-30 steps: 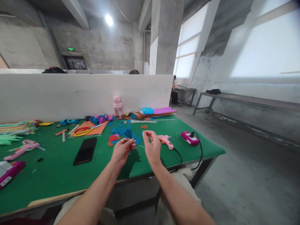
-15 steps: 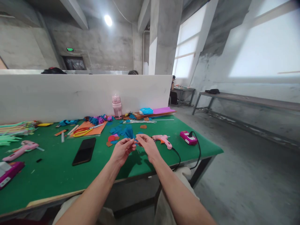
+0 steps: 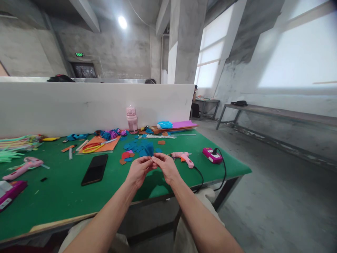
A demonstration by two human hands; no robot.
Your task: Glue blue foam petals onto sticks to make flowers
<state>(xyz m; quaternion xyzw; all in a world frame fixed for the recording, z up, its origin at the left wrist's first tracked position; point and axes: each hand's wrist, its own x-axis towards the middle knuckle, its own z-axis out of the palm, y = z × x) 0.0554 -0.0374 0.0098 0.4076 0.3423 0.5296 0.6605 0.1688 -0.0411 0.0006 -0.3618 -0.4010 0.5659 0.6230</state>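
My left hand [image 3: 140, 170] and my right hand [image 3: 166, 166] meet above the green table, fingertips pinched together. Between them is the base of a gathered blue piece [image 3: 149, 149], paper or felt, that fans upward past the fingers. Both hands are closed at this base; their fingers hide its lower end. Blue cut pieces [image 3: 131, 145] lie scattered just beyond the hands. A red round piece [image 3: 125, 155] rests among brown and blue ones left of them. Close to my right hand lies a pink glue gun [image 3: 183, 157] with a black cord.
A magenta power box [image 3: 212, 155] sits near the table's right edge. Left are a black phone [image 3: 94, 170], yellow-handled scissors [image 3: 93, 148] and another pink glue gun [image 3: 23, 168]. A pink bottle [image 3: 132, 120] stands before the white partition [image 3: 100, 103]. A person [image 3: 195, 100] sits far behind.
My hands have drawn together at the base of the blue piece, the right fingers coming over to the left ones. The blue fan has shifted slightly right and stands more upright.
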